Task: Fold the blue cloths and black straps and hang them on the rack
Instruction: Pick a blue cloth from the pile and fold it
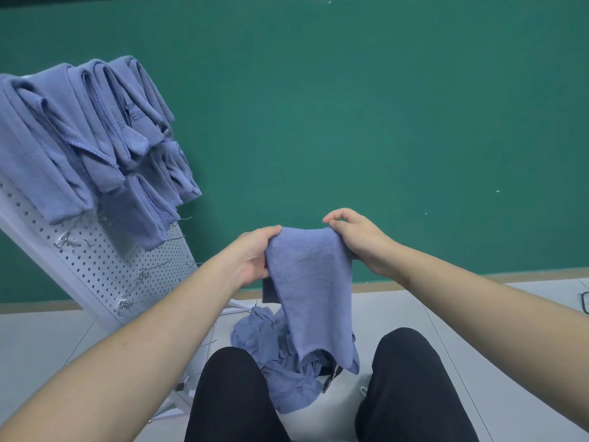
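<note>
We've got the blue cloth pinched at its top corners, left hand and right hand both closed on it. Its long axis hangs straight down. The rack sits up-left, nearer our left hand.

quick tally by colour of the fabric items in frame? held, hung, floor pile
Blue cloth held up between left hand and right hand: 1
Blue cloths hung on the rack: about 7, folds overlap
Blue cloths in floor pile: cannot count, bunched
Black strap in pile: 1 showing
Total: about 9, plus the pile
</note>
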